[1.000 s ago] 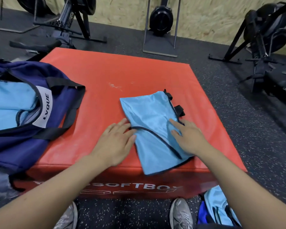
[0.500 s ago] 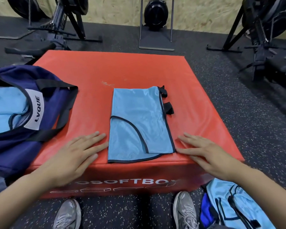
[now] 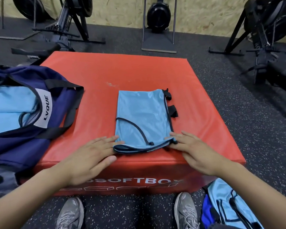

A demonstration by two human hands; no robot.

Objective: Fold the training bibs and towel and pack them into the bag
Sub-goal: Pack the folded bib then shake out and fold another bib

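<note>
Folded bib [image 3: 143,119] lying near the front edge of the red box [image 3: 196,90]. Left hand [image 3: 87,156] and right hand [image 3: 194,151] flat, fingers straight, touching its near corners. Best slid under both corners together, lifted level, then carried left into the bag [image 3: 23,146] without unfolding.

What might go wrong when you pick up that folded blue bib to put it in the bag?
The folded bib is slippery-looking mesh, and both the left hand and right hand touch only its near corners, so the fold may fall open when lifted. Its black straps stick out and might snag. It also lies close to the red box front edge, so it might slide off towards the floor.
</note>
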